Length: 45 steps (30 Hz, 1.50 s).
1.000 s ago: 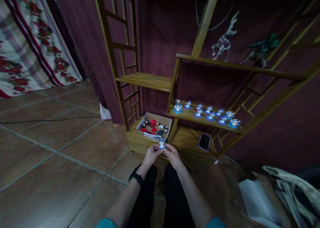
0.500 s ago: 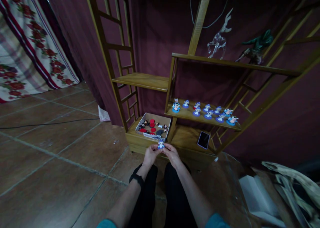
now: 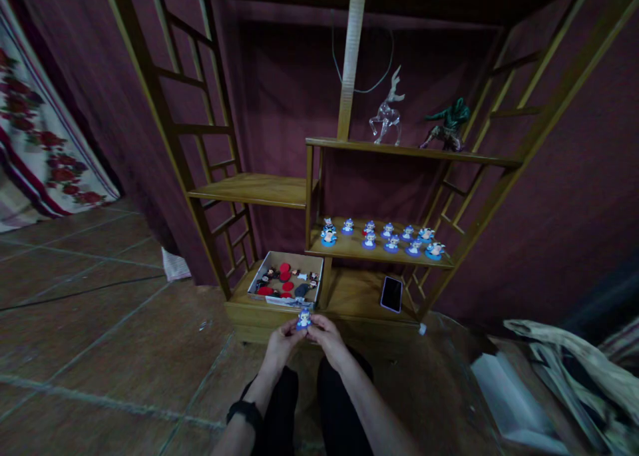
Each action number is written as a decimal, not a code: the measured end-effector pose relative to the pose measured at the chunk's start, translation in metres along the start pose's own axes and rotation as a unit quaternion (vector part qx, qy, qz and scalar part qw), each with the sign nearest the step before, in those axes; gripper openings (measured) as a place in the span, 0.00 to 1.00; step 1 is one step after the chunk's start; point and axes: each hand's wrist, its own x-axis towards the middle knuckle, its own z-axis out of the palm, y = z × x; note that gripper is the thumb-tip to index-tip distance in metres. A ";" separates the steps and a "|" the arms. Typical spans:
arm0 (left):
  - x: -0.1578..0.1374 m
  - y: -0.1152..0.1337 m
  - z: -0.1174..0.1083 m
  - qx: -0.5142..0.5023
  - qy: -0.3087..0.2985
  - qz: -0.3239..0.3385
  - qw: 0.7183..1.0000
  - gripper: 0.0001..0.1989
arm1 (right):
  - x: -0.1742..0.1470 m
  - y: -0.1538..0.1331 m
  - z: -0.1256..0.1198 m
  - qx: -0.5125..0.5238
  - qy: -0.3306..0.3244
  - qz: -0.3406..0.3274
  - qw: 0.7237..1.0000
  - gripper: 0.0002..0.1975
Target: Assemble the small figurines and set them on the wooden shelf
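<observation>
Between both hands I hold a small purple-and-white figurine (image 3: 304,319) upright on its round base. My left hand (image 3: 282,341) grips it from the left, with a dark band round that wrist. From the right, the fingers of my right hand (image 3: 325,336) close on the same figurine. Just beyond my hands lies an open cardboard box (image 3: 254,295) with several small figures and red round bases inside. Similar figurines stand in two rows on the middle shelf (image 3: 344,246), mostly purple and white, with blue-based ones (image 3: 328,235) toward both ends.
A phone (image 3: 391,294) lies on the lower shelf, right of the box. A clear deer statuette (image 3: 387,113) and a dark green figure (image 3: 449,124) stand on the upper shelf. A white box (image 3: 514,396) sits on the floor at right, beside piled cloth.
My view has shifted, so the shelves appear further left and lower. Both hands still hold the figurine in front of the cardboard box.
</observation>
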 end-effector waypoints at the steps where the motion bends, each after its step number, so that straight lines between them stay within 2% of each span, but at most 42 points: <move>1: 0.001 0.000 -0.001 0.001 0.002 -0.001 1.000 0.24 | 0.000 0.000 0.000 -0.010 0.000 -0.006 1.000 0.19; 7: 0.003 -0.003 -0.001 -0.028 0.005 -0.008 1.000 0.26 | -0.001 -0.003 0.000 -0.045 -0.008 -0.028 0.999 0.18; 15: -0.001 -0.007 0.000 -0.084 0.014 -0.049 0.995 0.28 | -0.006 -0.011 0.003 -0.028 0.000 -0.002 1.000 0.20; 20: -0.002 -0.008 -0.002 -0.076 -0.021 -0.028 0.996 0.27 | -0.010 -0.015 0.003 -0.036 -0.019 -0.014 0.999 0.18; 26: -0.004 -0.009 -0.001 -0.083 -0.052 -0.010 0.995 0.24 | -0.005 -0.005 -0.003 -0.039 -0.002 -0.005 0.999 0.19; 36: 0.000 -0.019 0.000 -0.062 0.008 0.000 0.998 0.22 | -0.011 -0.005 -0.001 -0.019 -0.010 -0.006 1.000 0.20; 42: -0.001 -0.017 0.003 -0.059 0.005 0.007 0.998 0.21 | -0.011 -0.007 -0.001 -0.026 -0.002 -0.002 1.000 0.19; 45: 0.001 -0.017 0.003 -0.052 0.005 0.003 0.999 0.22 | -0.011 -0.008 -0.001 -0.049 0.009 -0.023 0.999 0.18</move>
